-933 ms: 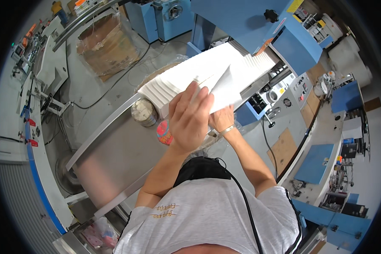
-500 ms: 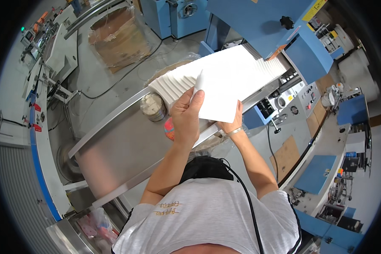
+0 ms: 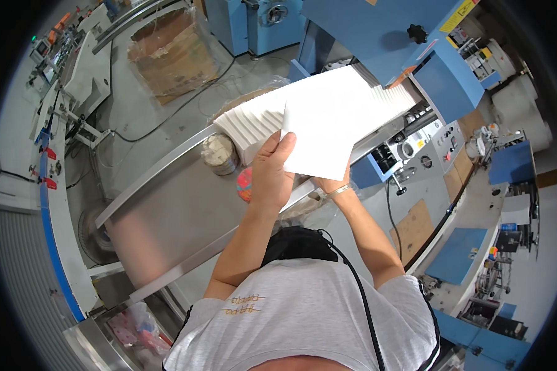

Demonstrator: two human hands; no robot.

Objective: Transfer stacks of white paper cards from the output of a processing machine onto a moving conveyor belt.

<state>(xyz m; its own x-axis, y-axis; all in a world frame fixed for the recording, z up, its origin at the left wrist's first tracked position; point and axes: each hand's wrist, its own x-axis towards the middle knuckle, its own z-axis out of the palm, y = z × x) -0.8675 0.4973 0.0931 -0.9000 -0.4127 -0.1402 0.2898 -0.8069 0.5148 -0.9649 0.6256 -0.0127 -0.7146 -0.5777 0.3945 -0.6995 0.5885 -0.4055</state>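
Left hand: the left hand [image 3: 272,173] is raised above the steel table [image 3: 167,216], its fingers closed on the left edge of a white sheet stack [image 3: 319,133], thumb side toward the person.
Right hand: the right hand [image 3: 329,184] is largely hidden beneath the lower corner of the held stack; only its heel and the wrist with a thin metal bracelet [image 3: 339,191] are seen, so how its fingers are set cannot be told.
Held thing: the white sheet stack is held flat and tilted, its face turned toward the camera, between the two hands; the left grip is at its lower left edge, the right hand is under its lower right corner.
Position of held thing: it is lifted over the fanned row of white sheets [image 3: 254,123], which lies along the feed bed of the blue machine [image 3: 408,43], and part of that row is covered by it.
Nearby on the table: a round container of small pale pieces [image 3: 218,153] stands just left of the left hand; a red and blue round object [image 3: 244,184] is partly hidden behind the left wrist.
Further away: a wrapped cardboard box [image 3: 173,55] is seen on the floor, well apart from the hands.
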